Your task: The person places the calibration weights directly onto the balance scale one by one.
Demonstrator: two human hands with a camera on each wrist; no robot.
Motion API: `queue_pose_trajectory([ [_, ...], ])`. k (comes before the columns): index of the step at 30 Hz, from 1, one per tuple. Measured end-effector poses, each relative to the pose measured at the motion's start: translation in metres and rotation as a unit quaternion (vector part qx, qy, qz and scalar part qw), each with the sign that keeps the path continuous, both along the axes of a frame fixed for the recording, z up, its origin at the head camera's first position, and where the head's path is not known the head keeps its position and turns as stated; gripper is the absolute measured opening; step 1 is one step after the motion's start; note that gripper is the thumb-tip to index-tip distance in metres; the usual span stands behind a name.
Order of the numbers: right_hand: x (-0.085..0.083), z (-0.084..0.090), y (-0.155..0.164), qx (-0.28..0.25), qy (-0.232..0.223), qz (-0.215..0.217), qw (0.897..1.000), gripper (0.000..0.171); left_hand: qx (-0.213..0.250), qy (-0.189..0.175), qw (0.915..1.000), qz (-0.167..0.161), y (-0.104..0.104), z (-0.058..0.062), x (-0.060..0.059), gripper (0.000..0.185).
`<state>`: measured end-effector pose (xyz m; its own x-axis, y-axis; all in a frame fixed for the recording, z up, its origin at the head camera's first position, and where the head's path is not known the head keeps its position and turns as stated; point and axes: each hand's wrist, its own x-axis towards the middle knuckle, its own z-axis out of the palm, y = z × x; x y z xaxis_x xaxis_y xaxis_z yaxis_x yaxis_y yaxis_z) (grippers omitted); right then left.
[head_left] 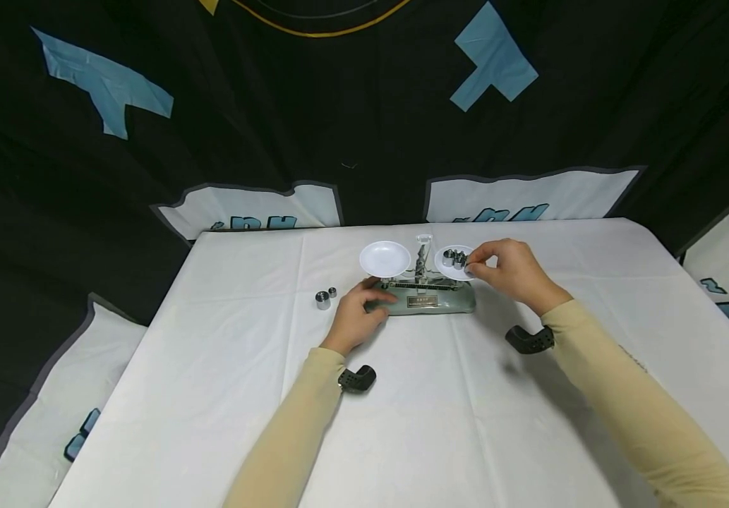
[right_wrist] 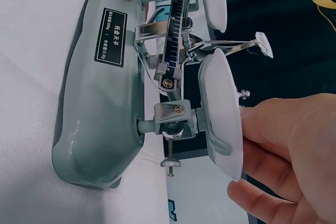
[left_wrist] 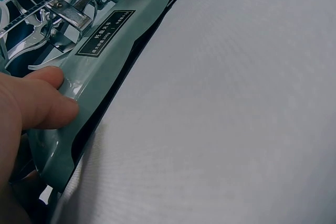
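Observation:
A green tray balance scale stands on the table, with a white left pan and a white right pan. My left hand grips the left end of its base; in the left wrist view the fingers lie over the green casing. Several small metal weights sit grouped on the right pan. At that pan's right edge my right hand pinches a small metal weight, mostly hidden by the fingertips. Seen from the right wrist, the pan covers the fingertips, and a small metal knob shows above its rim.
Two metal weights, a larger one and a smaller one, stand on the white tablecloth left of the scale. A dark curtain hangs behind the table. The scale's beam and pointer parts rise between the pans.

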<state>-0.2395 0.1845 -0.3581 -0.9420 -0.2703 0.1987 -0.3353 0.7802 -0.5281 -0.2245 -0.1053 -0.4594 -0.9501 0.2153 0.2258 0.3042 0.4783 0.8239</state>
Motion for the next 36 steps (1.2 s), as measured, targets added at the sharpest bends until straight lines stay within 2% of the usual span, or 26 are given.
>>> queue_pose_trajectory([
  [8,0.0015,-0.0008,-0.0005,0.004,-0.008,-0.008,1.000,0.015,0.009,0.005,0.9999,-0.002,0.0015,0.0012,0.0014,0.025],
  [20,0.0019,-0.0012,-0.0008,-0.003,0.006,-0.007,1.000,0.017,0.004,0.010,0.9999,-0.004,0.0028,0.0017,0.0012,0.024],
  [36,0.0022,-0.0027,-0.0039,-0.006,0.008,-0.013,1.000,0.018,-0.001,-0.003,1.0000,0.003,0.0009,0.0027,0.0020,0.025],
])
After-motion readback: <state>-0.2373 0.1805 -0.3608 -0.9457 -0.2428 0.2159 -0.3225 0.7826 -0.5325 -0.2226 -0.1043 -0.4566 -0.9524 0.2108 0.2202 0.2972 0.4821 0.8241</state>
